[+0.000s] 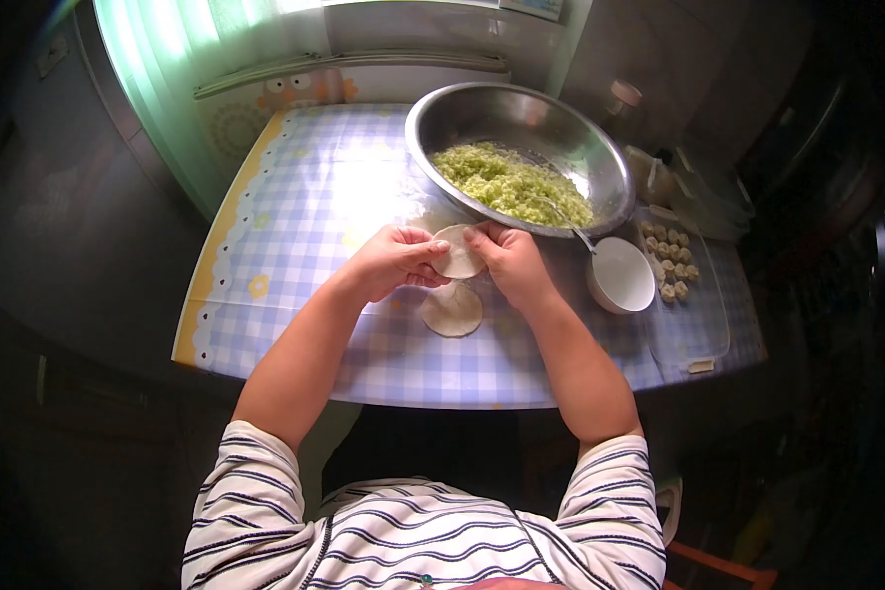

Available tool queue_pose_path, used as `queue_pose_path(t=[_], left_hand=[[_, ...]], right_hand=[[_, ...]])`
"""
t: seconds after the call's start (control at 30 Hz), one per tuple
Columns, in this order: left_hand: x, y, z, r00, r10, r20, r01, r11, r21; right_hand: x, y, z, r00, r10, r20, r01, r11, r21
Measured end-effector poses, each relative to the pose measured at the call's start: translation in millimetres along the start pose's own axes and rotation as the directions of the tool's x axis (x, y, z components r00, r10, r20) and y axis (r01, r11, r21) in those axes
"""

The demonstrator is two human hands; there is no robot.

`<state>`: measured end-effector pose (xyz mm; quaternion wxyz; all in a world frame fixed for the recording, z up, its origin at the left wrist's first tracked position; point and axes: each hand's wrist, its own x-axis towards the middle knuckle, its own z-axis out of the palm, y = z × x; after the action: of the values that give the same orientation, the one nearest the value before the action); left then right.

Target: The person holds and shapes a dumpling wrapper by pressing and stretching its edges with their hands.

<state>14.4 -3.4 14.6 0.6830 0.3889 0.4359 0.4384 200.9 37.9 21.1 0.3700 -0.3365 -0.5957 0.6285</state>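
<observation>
Between my two hands, a round dumpling wrapper [459, 254] is held up just above the table. My left hand [400, 261] pinches its left edge, thumb on top. At the upper right edge, my right hand [506, 258] grips it with thumb and fingers. Below, a second dumpling wrapper [452, 313] lies flat on the checked tablecloth. Beyond my hands stands a large metal bowl [615, 197] with chopped green filling [511, 182] in it. A spoon handle [582, 237] sticks out over the bowl's near rim.
A white bowl [622, 277] stands right of my right arm. Beside it, a clear plastic container [693, 339] holds several small folded dumplings [671, 258]. A lidded jar [623, 98] and other containers stand at the back right. The blue checked tablecloth [256, 295] covers the table.
</observation>
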Motion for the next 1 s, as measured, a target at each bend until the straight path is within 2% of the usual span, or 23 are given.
queue_pose_path(t=[0.2, 0.37, 0.47, 0.6, 0.73, 0.9, 1.0], left_hand=[[2, -1, -1, 1.000, 0.028, -0.010, -0.027, 0.999, 0.042], [-4, 5, 3, 0.998, -0.021, 0.054, 0.021, 1.000, 0.015], [3, -4, -2, 0.996, 0.009, 0.090, -0.008, 1.000, -0.013], [-1, 0, 1, 0.998, 0.042, 0.056, -0.043, 0.999, 0.026], [-4, 2, 4, 0.998, 0.052, 0.038, -0.052, 0.998, 0.023], [-3, 1, 4, 0.995, -0.005, 0.103, 0.007, 1.000, -0.015], [-1, -2, 5, 0.995, 0.027, 0.096, -0.026, 1.000, -0.011]], right_hand=[[2, 3, 0, 0.999, -0.014, 0.033, 0.012, 0.999, 0.031], [0, -1, 0, 0.999, 0.003, 0.032, -0.001, 0.998, -0.057], [-2, -3, 3, 1.000, -0.018, 0.020, 0.019, 0.997, -0.072], [-2, -5, 3, 0.998, -0.054, 0.025, 0.056, 0.993, -0.101], [-3, -5, 3, 0.998, -0.052, 0.023, 0.054, 0.994, -0.096], [-1, -2, 0, 0.997, -0.035, 0.075, 0.039, 0.998, -0.047], [-1, 0, 0, 0.995, -0.035, 0.094, 0.040, 0.998, -0.042]])
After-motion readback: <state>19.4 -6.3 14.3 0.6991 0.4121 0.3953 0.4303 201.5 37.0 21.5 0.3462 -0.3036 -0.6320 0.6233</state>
